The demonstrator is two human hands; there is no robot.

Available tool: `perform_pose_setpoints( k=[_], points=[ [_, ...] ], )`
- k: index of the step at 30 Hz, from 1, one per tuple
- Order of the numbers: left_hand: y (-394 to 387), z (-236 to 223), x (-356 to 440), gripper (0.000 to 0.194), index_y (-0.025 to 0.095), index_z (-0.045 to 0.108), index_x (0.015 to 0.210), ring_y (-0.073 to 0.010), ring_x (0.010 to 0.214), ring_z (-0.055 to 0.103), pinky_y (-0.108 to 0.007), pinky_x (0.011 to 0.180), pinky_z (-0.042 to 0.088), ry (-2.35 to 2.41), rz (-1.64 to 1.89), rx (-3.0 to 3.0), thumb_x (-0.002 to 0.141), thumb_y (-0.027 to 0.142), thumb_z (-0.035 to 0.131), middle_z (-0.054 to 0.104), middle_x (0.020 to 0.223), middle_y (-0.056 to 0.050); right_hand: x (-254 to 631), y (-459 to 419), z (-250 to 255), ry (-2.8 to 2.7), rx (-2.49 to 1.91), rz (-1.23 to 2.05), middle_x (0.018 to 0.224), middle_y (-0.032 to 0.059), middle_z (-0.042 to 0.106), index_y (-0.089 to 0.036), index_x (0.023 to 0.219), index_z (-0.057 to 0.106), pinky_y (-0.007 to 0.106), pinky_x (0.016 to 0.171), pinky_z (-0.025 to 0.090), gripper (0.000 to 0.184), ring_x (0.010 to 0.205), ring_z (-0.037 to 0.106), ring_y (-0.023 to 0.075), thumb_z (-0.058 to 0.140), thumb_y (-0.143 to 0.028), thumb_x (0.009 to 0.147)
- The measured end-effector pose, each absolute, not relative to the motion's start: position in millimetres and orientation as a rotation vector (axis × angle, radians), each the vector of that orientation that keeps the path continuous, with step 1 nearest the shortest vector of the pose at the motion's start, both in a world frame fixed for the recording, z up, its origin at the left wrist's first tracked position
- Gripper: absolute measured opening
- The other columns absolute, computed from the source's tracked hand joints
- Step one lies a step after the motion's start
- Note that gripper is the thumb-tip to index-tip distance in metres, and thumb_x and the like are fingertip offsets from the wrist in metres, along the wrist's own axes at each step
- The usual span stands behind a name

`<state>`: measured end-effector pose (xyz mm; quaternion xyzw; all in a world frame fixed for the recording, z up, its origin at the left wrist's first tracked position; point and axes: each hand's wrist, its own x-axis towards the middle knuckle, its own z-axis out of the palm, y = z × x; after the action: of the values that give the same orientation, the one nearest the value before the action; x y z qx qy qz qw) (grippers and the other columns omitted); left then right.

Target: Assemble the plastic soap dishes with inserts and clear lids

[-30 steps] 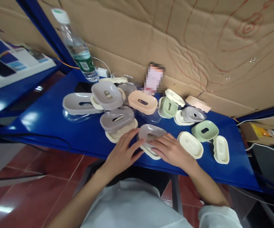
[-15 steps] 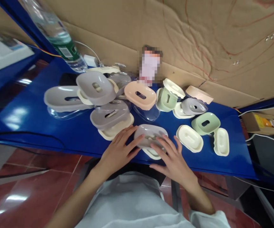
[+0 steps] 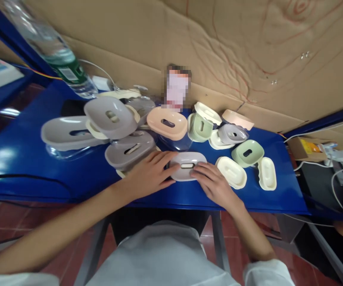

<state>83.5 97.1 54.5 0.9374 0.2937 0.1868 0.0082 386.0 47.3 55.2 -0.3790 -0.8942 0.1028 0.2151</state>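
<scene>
A grey oval soap dish [image 3: 187,166] with a slot in its middle lies flat near the front edge of the blue table [image 3: 34,167]. My left hand [image 3: 149,174] rests against its left end, fingers curled round the rim. My right hand [image 3: 214,184] presses on its right end with fingers laid over the top. Both hands hold the dish between them. Its underside is hidden.
Several more soap dishes lie behind: grey ones [image 3: 110,116] at left, a peach one [image 3: 167,122], green ones [image 3: 247,152], cream ones [image 3: 231,171] at right. A water bottle [image 3: 55,59] stands at back left against a cardboard wall [image 3: 249,47]. Cables and a box [image 3: 305,147] sit at right.
The grey dish, earlier tilted over a cream piece, now lies flat with both hands closed on its ends. The camera has shifted, so the table sits higher in view.
</scene>
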Motion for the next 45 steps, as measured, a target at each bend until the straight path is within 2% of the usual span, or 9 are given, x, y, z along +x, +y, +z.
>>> perform_pose_setpoints(
  k=[4,12,18,24,28,31,35,40,45],
  points=[
    [104,65,92,0.041,0.018,0.067,0.128,-0.0362,0.128,0.066,-0.050,0.109,0.050,0.990,0.433,3.014,0.090,0.024,0.078,0.057,0.152,-0.022,389,72,77,-2.544,-1.029,0.341,0.138,0.0103,0.074,-0.028,0.138,0.069,0.053,0.113,0.057,0.034,0.135,0.067,0.0289,0.067,-0.030,0.105],
    [107,55,101,0.045,0.016,0.065,0.121,-0.0372,0.124,0.065,-0.048,0.099,0.050,1.008,0.492,3.093,0.094,0.050,0.076,0.058,0.149,-0.025,375,123,95,-2.426,-1.168,0.452,0.126,0.0100,0.078,-0.026,0.130,0.070,0.047,0.104,0.060,0.025,0.118,0.074,0.0264,0.059,-0.034,0.110],
    [101,53,96,0.050,0.017,0.065,0.125,-0.0345,0.123,0.065,-0.047,0.102,0.049,0.987,0.589,2.994,0.090,0.047,0.082,0.060,0.148,-0.021,368,116,73,-2.411,-1.255,0.534,0.134,0.0092,0.075,-0.029,0.146,0.061,0.046,0.105,0.062,0.038,0.123,0.073,0.0267,0.061,-0.035,0.108],
    [97,49,98,0.047,0.019,0.069,0.122,-0.0347,0.145,0.054,-0.049,0.122,0.041,0.754,0.690,2.972,0.086,0.044,0.087,0.057,0.157,-0.017,371,115,73,-2.416,-1.252,0.638,0.135,0.0092,0.074,-0.031,0.151,0.057,0.047,0.103,0.062,0.044,0.120,0.073,0.0270,0.063,-0.035,0.108],
    [101,50,97,0.048,0.023,0.067,0.133,-0.0320,0.143,0.056,-0.051,0.125,0.040,0.588,0.705,2.930,0.095,0.050,0.077,0.060,0.155,-0.013,371,114,75,-2.425,-1.221,0.682,0.136,0.0102,0.074,-0.029,0.151,0.057,0.046,0.104,0.061,0.043,0.121,0.071,0.0261,0.061,-0.036,0.109],
    [113,59,87,0.041,0.026,0.065,0.140,-0.0309,0.141,0.059,-0.052,0.121,0.045,0.680,0.740,2.886,0.100,0.020,0.065,0.065,0.150,-0.012,372,114,75,-2.434,-1.191,0.700,0.131,0.0108,0.075,-0.026,0.145,0.062,0.045,0.103,0.060,0.037,0.119,0.071,0.0252,0.060,-0.036,0.109],
    [120,74,68,0.063,0.025,0.067,0.140,-0.0294,0.135,0.063,-0.048,0.113,0.052,0.878,0.685,2.810,0.088,-0.006,0.050,0.070,0.138,-0.011,375,116,72,-2.431,-1.149,0.702,0.121,0.0105,0.077,-0.023,0.135,0.068,0.042,0.098,0.060,0.031,0.112,0.071,0.0250,0.058,-0.038,0.110],
    [79,77,66,0.042,0.024,0.058,0.146,-0.0287,0.136,0.061,-0.049,0.114,0.053,0.999,0.765,2.659,0.105,0.017,0.056,0.061,0.150,-0.013,375,116,68,-2.428,-1.079,0.697,0.120,0.0099,0.077,-0.022,0.131,0.069,0.041,0.098,0.058,0.029,0.110,0.070,0.0242,0.053,-0.037,0.112],
    [48,57,80,0.047,0.026,0.055,0.148,-0.0327,0.149,0.051,-0.053,0.120,0.050,1.031,0.763,2.550,0.104,0.036,0.067,0.049,0.161,-0.017,372,114,65,-2.442,-1.047,0.689,0.116,0.0103,0.076,-0.022,0.130,0.068,0.042,0.097,0.056,0.031,0.108,0.069,0.0255,0.049,-0.039,0.113]
  ],
)
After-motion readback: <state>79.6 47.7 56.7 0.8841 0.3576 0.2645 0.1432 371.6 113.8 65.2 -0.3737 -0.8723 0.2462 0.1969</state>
